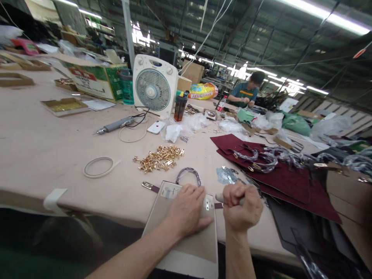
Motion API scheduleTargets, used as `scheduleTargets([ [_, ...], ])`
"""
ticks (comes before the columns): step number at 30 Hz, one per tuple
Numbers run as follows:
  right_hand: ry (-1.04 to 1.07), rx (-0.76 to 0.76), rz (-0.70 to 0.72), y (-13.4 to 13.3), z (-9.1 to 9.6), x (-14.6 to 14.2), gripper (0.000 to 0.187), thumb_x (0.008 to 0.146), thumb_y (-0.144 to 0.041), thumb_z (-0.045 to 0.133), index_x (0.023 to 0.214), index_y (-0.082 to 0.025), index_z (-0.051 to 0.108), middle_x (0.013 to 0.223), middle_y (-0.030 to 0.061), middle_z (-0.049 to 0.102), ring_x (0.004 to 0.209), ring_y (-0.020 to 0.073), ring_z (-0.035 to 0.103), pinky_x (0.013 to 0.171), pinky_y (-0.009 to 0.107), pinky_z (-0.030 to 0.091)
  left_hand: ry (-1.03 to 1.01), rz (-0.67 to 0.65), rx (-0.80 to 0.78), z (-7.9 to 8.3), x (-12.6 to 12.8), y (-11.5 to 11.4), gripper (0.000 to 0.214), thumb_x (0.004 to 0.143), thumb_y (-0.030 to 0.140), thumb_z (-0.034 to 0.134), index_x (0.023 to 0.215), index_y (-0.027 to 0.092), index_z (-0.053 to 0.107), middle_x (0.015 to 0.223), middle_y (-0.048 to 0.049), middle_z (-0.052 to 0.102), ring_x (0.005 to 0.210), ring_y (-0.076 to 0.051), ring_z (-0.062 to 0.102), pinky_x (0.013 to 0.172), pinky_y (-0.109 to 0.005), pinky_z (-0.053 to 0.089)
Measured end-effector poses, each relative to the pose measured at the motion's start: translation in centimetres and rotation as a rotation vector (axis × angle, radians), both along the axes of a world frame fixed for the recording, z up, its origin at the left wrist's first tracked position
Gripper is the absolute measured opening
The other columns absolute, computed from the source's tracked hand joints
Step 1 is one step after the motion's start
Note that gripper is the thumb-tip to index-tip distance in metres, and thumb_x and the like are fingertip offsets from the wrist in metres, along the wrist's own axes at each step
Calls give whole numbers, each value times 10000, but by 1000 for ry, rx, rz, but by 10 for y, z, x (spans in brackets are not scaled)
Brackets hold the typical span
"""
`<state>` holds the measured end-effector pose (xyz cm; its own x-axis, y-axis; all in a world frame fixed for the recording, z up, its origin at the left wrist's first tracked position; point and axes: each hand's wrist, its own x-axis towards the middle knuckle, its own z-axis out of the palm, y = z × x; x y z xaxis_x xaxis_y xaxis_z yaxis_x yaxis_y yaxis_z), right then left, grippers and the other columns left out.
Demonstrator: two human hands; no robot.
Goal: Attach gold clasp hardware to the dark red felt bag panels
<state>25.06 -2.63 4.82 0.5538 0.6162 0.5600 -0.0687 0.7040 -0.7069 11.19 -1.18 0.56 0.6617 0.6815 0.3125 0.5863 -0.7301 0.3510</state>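
My left hand (186, 209) lies flat, fingers spread, on a beige bag panel (192, 248) at the table's near edge. My right hand (242, 207) is a fist wrapped round a pale tool handle (220, 198), held against the panel's upper right corner by a small metal fitting (207, 204). A wrapped handle loop (188, 173) and a maroon strap with a metal end (148, 186) stick out from behind the panel. A heap of gold metal fittings (159, 157) lies just beyond.
Maroon panels with wrapped handles (270, 162) lie to the right, dark panels (302, 232) nearer. A tape ring (98, 167), electric screwdriver (114, 125), phone (156, 127), bottle (180, 106), fan (154, 87) and boxes stand further back. Another person (245, 93) works at the far end.
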Motion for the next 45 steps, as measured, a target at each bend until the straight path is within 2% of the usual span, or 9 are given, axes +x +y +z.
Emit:
scheduleTargets([
  [5,-85,-292,99,6,-33,-7,458,1030,-380,574,622,-205,460,516,-71,390,399,73,332,378,194,267,-23,-10,-19,-1,1,0,629,870,558,680,1350,160,597,1407,-130,641,1214,-338,580,1122,-514,393],
  [8,-42,-351,87,8,-48,-6,462,1037,-442,557,648,-211,462,518,-76,395,393,74,328,365,194,270,-42,-14,-24,-3,2,1,639,873,551,686,1358,148,584,1404,-141,641,1227,-340,578,1130,-527,400],
  [13,78,-303,39,2,-48,-5,438,1032,-462,560,685,-202,499,532,-78,410,395,71,351,362,186,261,-83,-62,2,3,-20,3,752,835,467,788,1455,159,492,1534,-130,552,1380,-319,498,1183,-470,397],
  [17,98,-313,11,3,-48,-4,433,1014,-477,592,693,-195,517,536,-73,430,394,71,376,367,186,258,-114,-11,-4,10,-53,9,615,842,320,822,1390,233,559,1500,-74,592,1419,-302,467,1189,-489,393],
  [23,180,-265,21,8,-19,-12,410,997,-439,618,683,-191,530,524,-76,423,392,63,352,379,180,268,-247,-14,-95,-6,-74,16,382,848,362,840,1193,268,702,1339,-45,701,1273,-261,589,1105,-477,461],
  [26,252,-178,159,9,-8,-25,399,1008,-408,576,674,-194,532,512,-82,385,386,60,314,390,180,286,-294,5,-107,-11,-72,15,367,854,367,835,1190,277,717,1319,-27,711,1250,-243,598,1092,-457,465],
  [31,202,-171,273,12,-22,-47,394,1021,-392,547,676,-200,553,510,-78,363,390,73,297,384,179,268,-318,12,-120,-9,-72,14,183,993,292,657,1160,283,730,1289,-14,720,1230,-220,598,1082,-443,457],
  [36,169,-113,251,5,-38,-55,399,1035,-383,497,677,-212,533,508,-83,338,383,79,272,394,187,261,-295,15,-126,-10,-71,15,190,978,239,654,1144,290,733,1310,-16,708,1236,-235,588,1076,-453,454],
  [45,137,-37,187,-4,-44,-64,388,1052,-366,452,707,-222,559,523,-73,351,407,99,296,440,220,295,-253,24,-129,-5,-70,16,167,1001,262,610,1122,290,721,1274,-10,720,1206,-234,592,1063,-452,448],
])
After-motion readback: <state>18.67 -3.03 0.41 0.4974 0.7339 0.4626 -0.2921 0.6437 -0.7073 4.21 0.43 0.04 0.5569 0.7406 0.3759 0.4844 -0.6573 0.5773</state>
